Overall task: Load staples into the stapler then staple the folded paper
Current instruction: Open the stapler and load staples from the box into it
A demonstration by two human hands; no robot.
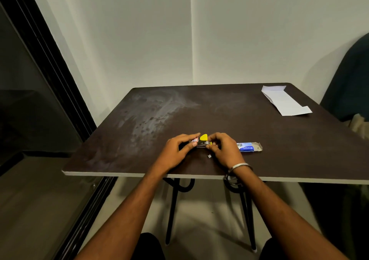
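Observation:
A small yellow stapler (203,140) rests on the dark table near its front edge, between my two hands. My left hand (179,150) grips its left end with thumb and fingers. My right hand (223,150) pinches its right end, fingers curled over the metal part; what they hold there is hidden. A blue staple box (249,147), open at one end, lies just right of my right hand. A tiny pale scrap (209,156) lies below the stapler. The folded white paper (284,101) lies at the far right corner of the table.
The dark table (219,116) stands against a white wall, with a dusty smear on its left half. A dark window frame (50,64) runs down the left. A dark chair or cloth (351,84) stands at the right edge.

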